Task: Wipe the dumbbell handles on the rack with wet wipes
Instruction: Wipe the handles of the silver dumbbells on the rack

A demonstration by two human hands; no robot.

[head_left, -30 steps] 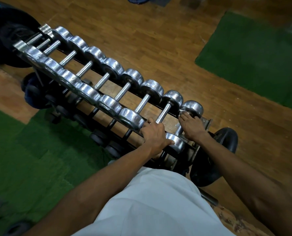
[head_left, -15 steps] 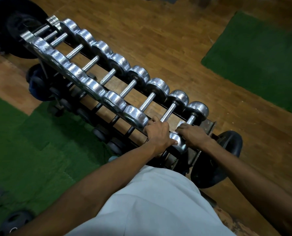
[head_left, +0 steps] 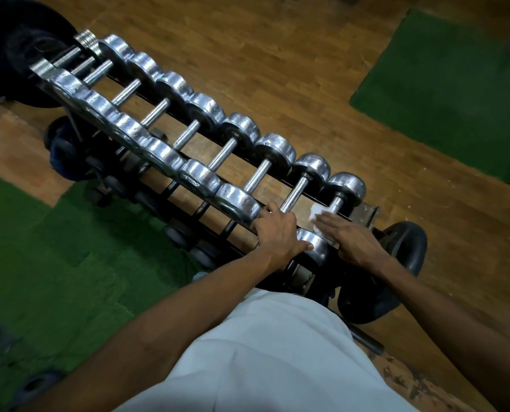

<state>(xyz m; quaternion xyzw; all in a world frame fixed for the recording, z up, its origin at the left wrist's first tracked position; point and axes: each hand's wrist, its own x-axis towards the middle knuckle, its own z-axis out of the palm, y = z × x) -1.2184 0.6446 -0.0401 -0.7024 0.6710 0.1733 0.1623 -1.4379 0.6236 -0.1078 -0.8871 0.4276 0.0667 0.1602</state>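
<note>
Green mats (head_left: 456, 84) on wooden floor (head_left: 277, 55); black weight plate (head_left: 402, 263) beside.

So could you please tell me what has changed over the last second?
The right hand slid back along the last dumbbell's handle toward the person, and a white wipe now shows under its fingers. The left hand still grips the neighbouring dumbbell.

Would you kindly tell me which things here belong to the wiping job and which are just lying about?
In the job:
- chrome dumbbells
- rack
- wet wipe
- left hand
- right hand

Lying about:
- green mats
- black weight plate
- wooden floor
</note>
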